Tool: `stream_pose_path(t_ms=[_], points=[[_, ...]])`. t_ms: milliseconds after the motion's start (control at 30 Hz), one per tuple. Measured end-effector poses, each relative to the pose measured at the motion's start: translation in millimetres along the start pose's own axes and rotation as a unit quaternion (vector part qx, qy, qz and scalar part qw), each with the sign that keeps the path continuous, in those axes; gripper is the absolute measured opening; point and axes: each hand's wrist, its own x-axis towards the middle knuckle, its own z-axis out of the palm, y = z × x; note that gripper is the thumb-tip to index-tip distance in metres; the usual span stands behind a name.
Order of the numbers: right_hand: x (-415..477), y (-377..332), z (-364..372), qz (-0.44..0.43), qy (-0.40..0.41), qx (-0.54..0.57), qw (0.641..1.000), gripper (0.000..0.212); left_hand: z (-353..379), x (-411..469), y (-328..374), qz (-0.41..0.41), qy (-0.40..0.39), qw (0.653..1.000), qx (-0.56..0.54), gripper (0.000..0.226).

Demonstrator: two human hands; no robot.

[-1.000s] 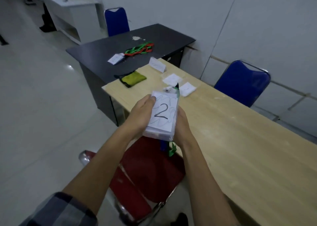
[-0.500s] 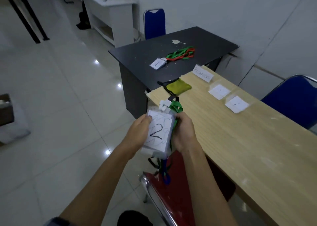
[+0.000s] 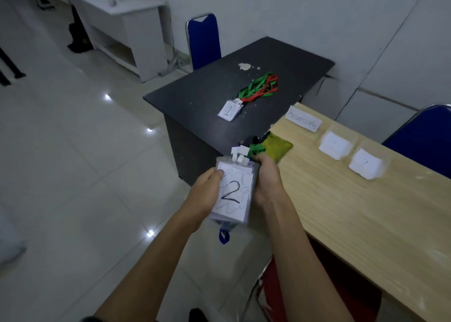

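Observation:
I hold a stack of clear badge holders point(image 3: 233, 192) in front of me; the top card bears a handwritten "2". My left hand point(image 3: 205, 197) grips the stack's left edge with the thumb on the card. My right hand point(image 3: 267, 180) grips the right edge and the bunched green lanyards point(image 3: 256, 148) at the top. White clips stick up from the stack. A blue strap end point(image 3: 224, 236) dangles below it. On the black desk point(image 3: 200, 94) lies another badge marked "1" point(image 3: 229, 111) with green and red lanyards point(image 3: 261, 87).
The wooden table point(image 3: 353, 219) at right carries a yellow-green pouch point(image 3: 278, 147), a paper name sign point(image 3: 303, 122) and two white cards point(image 3: 335, 145) point(image 3: 366, 166). A red chair point(image 3: 288, 295) stands below it, blue chairs point(image 3: 203, 40) point(image 3: 424, 138) by the wall. A white counter point(image 3: 127, 26) is far left.
The view has swung left toward the black desk, and both hands with the badge stack have shifted left, from over the wooden table's edge to over the floor. The grip is unchanged.

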Motion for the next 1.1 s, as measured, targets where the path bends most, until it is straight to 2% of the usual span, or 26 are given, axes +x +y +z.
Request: stream_pose_path(t_ms=[200, 400, 500, 667, 800, 1000, 1100], points=[[85, -54, 45, -0.090, 0.049, 0.018, 0.995, 0.026, -31, 101, 45, 0.016, -0.066, 0.997, 0.035, 0.030], [169, -116, 89, -0.152, 0.060, -0.080, 0.983, 0.036, -40, 210, 99, 0.051, -0.128, 0.987, 0.087, 0.031], [209, -142, 100, -0.172, 0.089, -0.104, 0.976, 0.040, -36, 259, 122, 0.060, -0.156, 0.982, 0.084, 0.029], [274, -196, 102, -0.197, 0.094, -0.145, 0.965, 0.049, -14, 330, 159, 0.048, -0.186, 0.975, 0.111, 0.030], [345, -256, 87, -0.208, 0.090, -0.223, 0.948, 0.044, 15, 398, 185, 0.054, -0.195, 0.967, 0.156, 0.029], [414, -345, 73, -0.278, 0.047, -0.431, 0.857, 0.046, 64, 482, 222, 0.049, -0.198, 0.964, 0.174, 0.037], [440, -362, 64, -0.323, 0.061, -0.515, 0.792, 0.050, 80, 511, 223, 0.043, -0.216, 0.959, 0.176, 0.026]])
